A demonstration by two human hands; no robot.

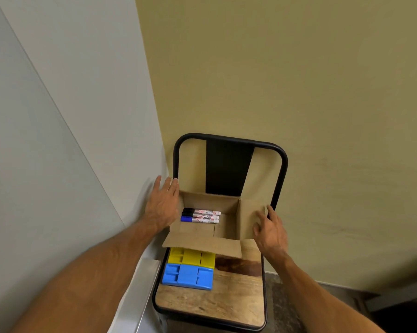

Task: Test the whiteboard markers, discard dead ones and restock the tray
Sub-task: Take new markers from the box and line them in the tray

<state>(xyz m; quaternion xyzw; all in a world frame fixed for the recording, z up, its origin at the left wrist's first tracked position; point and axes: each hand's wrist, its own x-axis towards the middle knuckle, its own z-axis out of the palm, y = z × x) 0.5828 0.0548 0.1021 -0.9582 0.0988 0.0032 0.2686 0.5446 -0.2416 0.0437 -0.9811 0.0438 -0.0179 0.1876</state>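
Head view:

- The left hand [163,207] is lying against the left side of the box [226,246] with its fingers [172,186] straight, gripping nothing.
- The right hand [271,233] is resting on the right flap with its fingers spread and relaxed, also gripping nothing.
- Three markers [201,215] are lying side by side and touching on the box floor, towards its left rear, with caps pointing left: two black, one blue.
- The box is sitting at the rear of the chair [210,299], with its front flap overhanging the yellow block [190,257]. The blue block [188,276] is lying just in front of the yellow one.

Hazards (judgement):

- Uneven outward pressure on the flaps is likely to slide or tilt the light box on the smooth seat.
- The round marker barrels are liable to roll if the box tilts.
- A box sliding forwards is likely to push both blocks towards the seat edge.
- A flap springing back is likely to be obstructing the reach for the markers.

Materials and shapes:

- The box is plain corrugated card, with creased, thin flaps.
- The markers are slim cylinders with glossy white printed barrels.
- The blocks are moulded matt plastic, rectangular and recessed.
- The seat is grained wood in a black tube frame.
- The ledge [140,296] at the left is brushed metal, probably the tray.
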